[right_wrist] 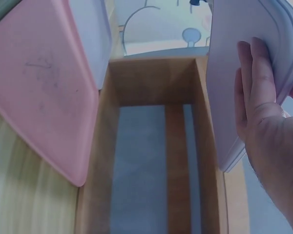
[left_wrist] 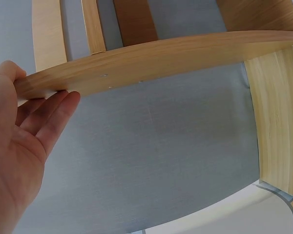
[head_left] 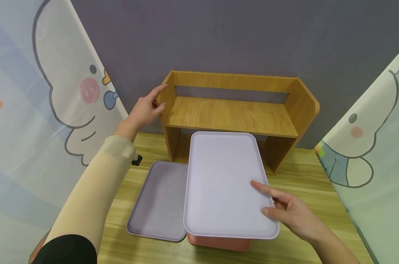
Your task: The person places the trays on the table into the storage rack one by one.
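My right hand [head_left: 288, 212] grips a pale lavender tray [head_left: 226, 183] at its right edge, with thumb and a finger on the top face. Seen from the right wrist, the other fingers [right_wrist: 261, 73] lie against the tray's underside. The tray hangs in front of a wooden desk shelf [head_left: 232, 113] and hides part of its lower level. My left hand [head_left: 146, 110] holds the shelf's left side panel [left_wrist: 136, 63] at its upper front edge, the thumb and fingers on either side of it. The shelf's upper board holds nothing.
A greyish-purple tray [head_left: 160, 201] lies on the wood-grain table [head_left: 295, 183] at left. Beside it, mostly hidden beneath the held tray, is a pink tray [right_wrist: 49, 83]. A grey wall [head_left: 232, 36] stands behind the shelf, and cartoon-printed curtains [head_left: 67, 88] hang on both sides.
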`<action>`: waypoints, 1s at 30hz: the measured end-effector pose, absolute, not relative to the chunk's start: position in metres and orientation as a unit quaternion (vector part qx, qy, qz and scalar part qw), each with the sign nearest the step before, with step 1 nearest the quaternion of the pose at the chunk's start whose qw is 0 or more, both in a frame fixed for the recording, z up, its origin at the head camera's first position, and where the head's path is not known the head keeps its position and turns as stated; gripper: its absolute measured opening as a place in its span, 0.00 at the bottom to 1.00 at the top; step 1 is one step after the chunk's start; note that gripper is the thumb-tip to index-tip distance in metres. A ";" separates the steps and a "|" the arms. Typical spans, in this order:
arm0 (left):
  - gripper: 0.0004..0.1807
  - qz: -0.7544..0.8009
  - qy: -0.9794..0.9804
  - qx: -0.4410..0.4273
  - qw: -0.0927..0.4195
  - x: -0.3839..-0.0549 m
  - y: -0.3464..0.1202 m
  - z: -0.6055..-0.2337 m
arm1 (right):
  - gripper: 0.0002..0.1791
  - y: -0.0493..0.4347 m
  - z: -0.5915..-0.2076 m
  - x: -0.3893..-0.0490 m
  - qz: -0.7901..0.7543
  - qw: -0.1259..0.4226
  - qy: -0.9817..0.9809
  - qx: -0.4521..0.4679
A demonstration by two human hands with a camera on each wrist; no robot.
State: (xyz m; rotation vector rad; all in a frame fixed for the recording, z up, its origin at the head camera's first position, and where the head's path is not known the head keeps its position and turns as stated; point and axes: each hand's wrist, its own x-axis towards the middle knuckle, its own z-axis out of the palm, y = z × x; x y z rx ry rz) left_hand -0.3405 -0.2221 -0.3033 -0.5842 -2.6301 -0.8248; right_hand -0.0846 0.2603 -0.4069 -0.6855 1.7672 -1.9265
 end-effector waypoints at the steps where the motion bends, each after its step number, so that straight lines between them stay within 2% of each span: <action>1: 0.36 -0.289 -0.921 -0.205 0.161 -0.340 -0.222 -0.304 | 0.37 0.258 -0.405 -0.085 -0.695 0.216 0.640 -0.248; 11: 0.36 -0.280 -0.924 -0.201 0.164 -0.340 -0.221 -0.304 | 0.37 0.238 -0.386 -0.104 -0.695 0.201 0.636 -0.267; 20: 0.36 -0.277 -0.922 -0.203 0.179 -0.339 -0.221 -0.307 | 0.36 0.220 -0.380 -0.134 -0.690 0.194 0.664 -0.213; 30: 0.36 -0.282 -0.919 -0.208 0.179 -0.340 -0.221 -0.307 | 0.40 0.196 -0.380 -0.165 -0.688 0.214 0.673 -0.166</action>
